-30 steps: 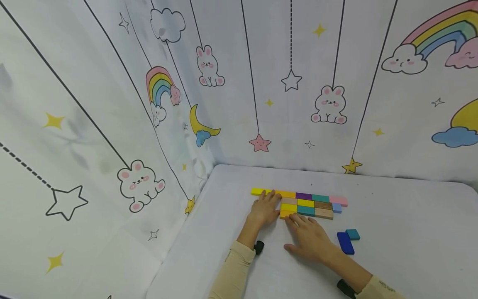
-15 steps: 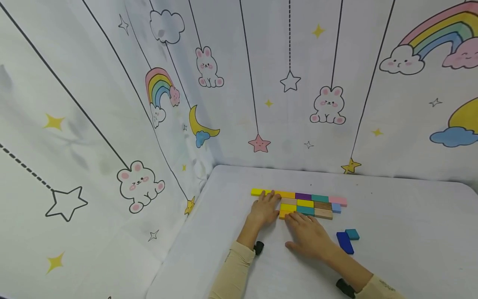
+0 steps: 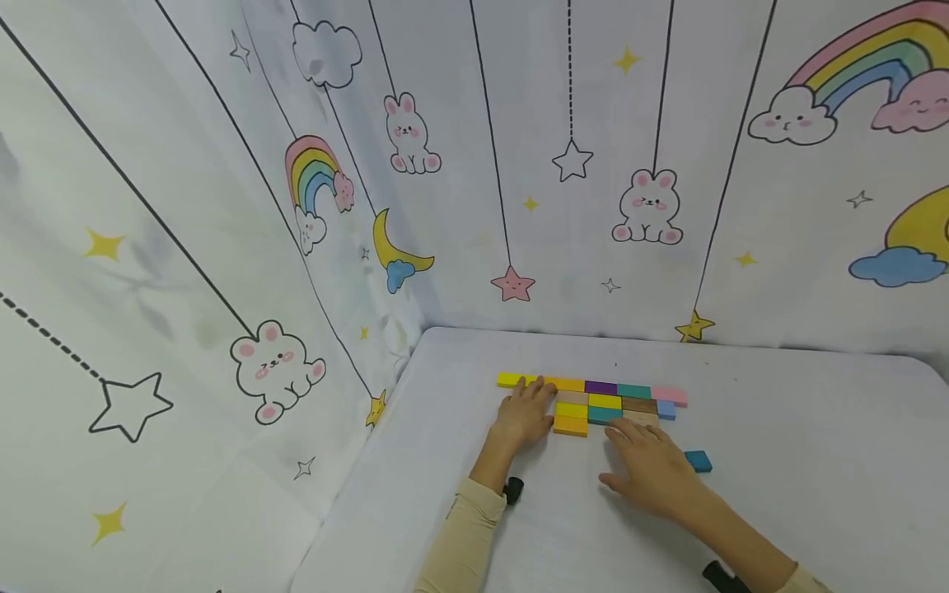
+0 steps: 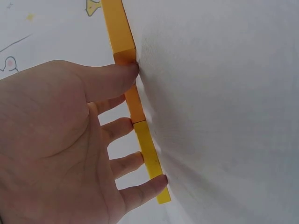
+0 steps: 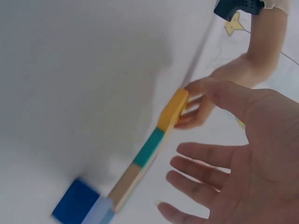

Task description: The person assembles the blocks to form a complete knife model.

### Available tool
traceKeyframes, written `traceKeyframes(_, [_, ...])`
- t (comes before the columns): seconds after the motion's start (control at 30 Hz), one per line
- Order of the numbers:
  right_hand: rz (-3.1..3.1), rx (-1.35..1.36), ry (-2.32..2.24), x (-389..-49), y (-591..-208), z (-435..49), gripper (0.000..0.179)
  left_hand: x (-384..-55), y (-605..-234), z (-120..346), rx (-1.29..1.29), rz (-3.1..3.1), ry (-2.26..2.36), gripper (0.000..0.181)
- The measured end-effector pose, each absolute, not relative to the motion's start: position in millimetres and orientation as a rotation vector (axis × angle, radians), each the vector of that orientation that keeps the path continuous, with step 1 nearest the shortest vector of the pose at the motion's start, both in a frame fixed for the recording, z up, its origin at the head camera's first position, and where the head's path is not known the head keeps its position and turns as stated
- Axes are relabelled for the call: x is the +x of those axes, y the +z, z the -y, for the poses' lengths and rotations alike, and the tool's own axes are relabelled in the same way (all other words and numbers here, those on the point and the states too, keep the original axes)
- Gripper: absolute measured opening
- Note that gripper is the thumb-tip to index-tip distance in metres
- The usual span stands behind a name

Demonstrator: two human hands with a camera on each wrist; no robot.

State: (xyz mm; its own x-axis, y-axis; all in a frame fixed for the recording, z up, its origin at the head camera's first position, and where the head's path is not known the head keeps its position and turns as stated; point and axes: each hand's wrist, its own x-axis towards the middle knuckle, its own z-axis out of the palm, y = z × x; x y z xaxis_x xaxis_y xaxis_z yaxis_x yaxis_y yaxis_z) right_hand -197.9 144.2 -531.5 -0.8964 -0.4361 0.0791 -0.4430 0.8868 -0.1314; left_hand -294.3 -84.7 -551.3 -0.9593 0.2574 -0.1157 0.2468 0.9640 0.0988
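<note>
Several coloured blocks lie in flat, tight rows on the table. My left hand [image 3: 522, 416] rests at their left end; in the left wrist view its straight fingertips touch a yellow block [image 4: 150, 151] and an orange block [image 4: 135, 103], while the thumb lies at the end of the front orange block [image 4: 117, 28]. Over the front right of the rows, my right hand [image 3: 652, 465] has its fingers extended and pinches nothing. It partly covers a light wooden block [image 3: 641, 418]. Beside that stand a teal block [image 3: 604, 415] and a yellow block [image 3: 571, 409].
A loose teal block [image 3: 698, 461] lies right of my right hand. The dark blue block [image 5: 76, 200] shows in the right wrist view but is hidden in the head view. A printed white curtain [image 3: 460, 206] borders the white table [image 3: 815, 461] behind and at left.
My right hand has moved right, from the front orange block to the light wooden block, and now hides the loose dark blue block in the head view. My left hand stays put.
</note>
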Motion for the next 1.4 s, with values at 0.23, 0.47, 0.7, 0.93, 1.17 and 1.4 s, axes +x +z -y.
traceKeyframes(0.23, [2.979, 0.666, 0.248, -184, -527, -192, 0.07, -294, -551, 85, 0.395, -2.984, 0.145, 0.056])
traceKeyframes(0.47, [2.957, 0.686, 0.238, -176, -535, -226, 0.068, -291, -547, 86, 0.388, -2.974, 0.142, 0.055])
traceKeyframes(0.7, [2.955, 0.721, 0.242, -170, -546, -240, 0.073, -289, -546, 87, 0.393, -2.968, 0.181, 0.052])
traceKeyframes(0.93, [2.952, 0.834, 0.303, -162, -536, -252, 0.055, -292, -547, 85, 0.418, -2.971, 0.128, 0.05])
traceKeyframes(1.17, [3.064, 0.812, 0.373, -160, -534, -265, 0.055, -293, -549, 84, 0.404, -2.956, 0.157, 0.048])
traceKeyframes(1.4, [2.985, 0.864, 0.346, -157, -539, -264, 0.057, -293, -549, 84, 0.392, -2.961, 0.187, 0.048])
